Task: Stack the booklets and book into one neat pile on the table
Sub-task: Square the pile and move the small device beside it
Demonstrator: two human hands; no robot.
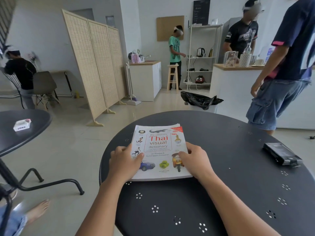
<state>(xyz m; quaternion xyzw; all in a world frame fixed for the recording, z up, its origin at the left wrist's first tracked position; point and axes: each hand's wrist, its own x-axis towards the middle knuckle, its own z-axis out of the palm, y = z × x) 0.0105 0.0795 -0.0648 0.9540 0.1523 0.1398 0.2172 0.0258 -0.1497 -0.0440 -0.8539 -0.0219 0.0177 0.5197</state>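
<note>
A white book titled "Thai visual dictionary" lies face up on the round black table, near its left edge. Thin edges of other booklets peek out under its far end, so it tops a pile. My left hand clasps the book's left edge, thumb on the cover. My right hand clasps the right edge the same way. Both hands sit at the near half of the pile.
A black flat case lies on the table's right side. A second black table with a small white box stands to the left. A person in denim shorts stands close beyond the table's far right. A bare foot rests at lower left.
</note>
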